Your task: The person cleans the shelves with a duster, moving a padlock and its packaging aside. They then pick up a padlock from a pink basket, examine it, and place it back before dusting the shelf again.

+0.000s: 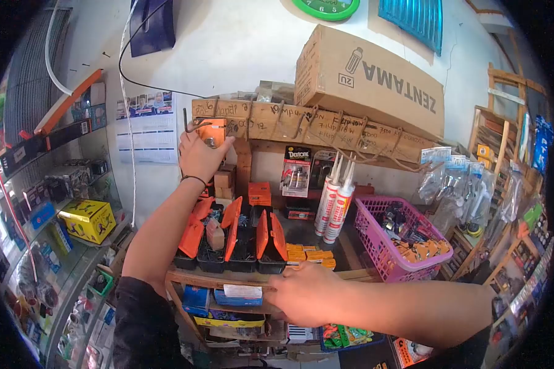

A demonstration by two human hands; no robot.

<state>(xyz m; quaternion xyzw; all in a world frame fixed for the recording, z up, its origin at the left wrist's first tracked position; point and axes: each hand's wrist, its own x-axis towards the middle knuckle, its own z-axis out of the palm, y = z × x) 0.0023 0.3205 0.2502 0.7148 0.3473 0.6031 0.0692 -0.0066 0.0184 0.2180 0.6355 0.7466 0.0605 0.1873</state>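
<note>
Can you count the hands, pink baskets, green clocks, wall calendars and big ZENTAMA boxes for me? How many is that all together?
Hands: 2, the left hand and the right hand
Pink basket: 1
Green clock: 1
Wall calendar: 1
Big ZENTAMA box: 1
Total: 6

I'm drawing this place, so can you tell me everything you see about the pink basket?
The pink basket looks like plastic, with little openings in its walls and a rim around its open top. It stands upright, right of the white sealant tubes. Jumbled dark items fill its far part, and orange packets lie nearer the camera. Neither the left hand nor the right hand touches it; whether the right forearm does is unclear.
</note>
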